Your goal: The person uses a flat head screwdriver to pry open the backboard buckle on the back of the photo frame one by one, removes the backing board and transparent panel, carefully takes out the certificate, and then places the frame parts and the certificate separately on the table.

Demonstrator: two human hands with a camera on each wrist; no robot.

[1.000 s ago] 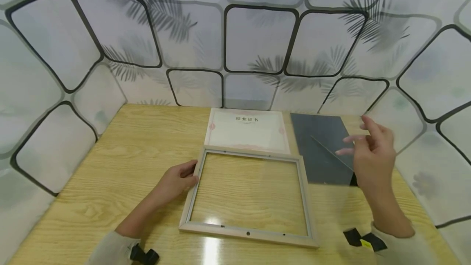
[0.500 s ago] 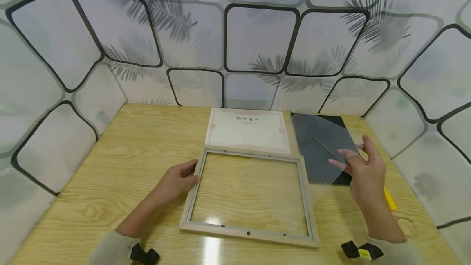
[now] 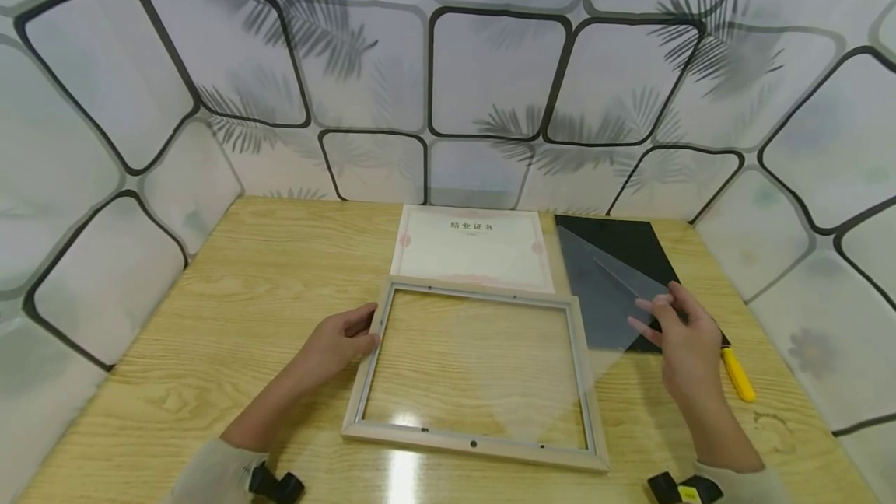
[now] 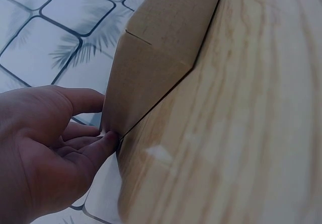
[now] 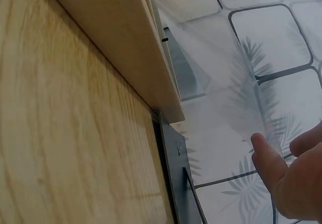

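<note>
My left hand (image 3: pixel 334 344) holds the left side of a pale wooden picture frame (image 3: pixel 593 411) lying flat on the table. In the left wrist view, thumb and index finger meet the edge of the frame (image 4: pixel 146 68). A clear plastic sheet (image 3: pixel 602 302) is pinched by one corner in my right hand (image 3: pixel 689 348), raised at the right. It slants over the frame's right part and a black backing board (image 3: pixel 630 236). The right wrist view shows the transparent sheet (image 5: pixel 216 63) beside the right hand (image 5: pixel 297 178); the fingertips there are partly cut off.
A white certificate (image 3: pixel 472 251) lies behind the frame, against its far edge. Right of the board's near corner is a yellow tool handle (image 3: pixel 738 376); a thin rod lies on the board, roughly in line with it. A patterned backdrop (image 3: pixel 490 76) encloses the table (image 3: pixel 266 255).
My right hand has moved down and left with the clear sheet, uncovering more of the black board and the yellow handle. The left hand and frame have stayed put.
</note>
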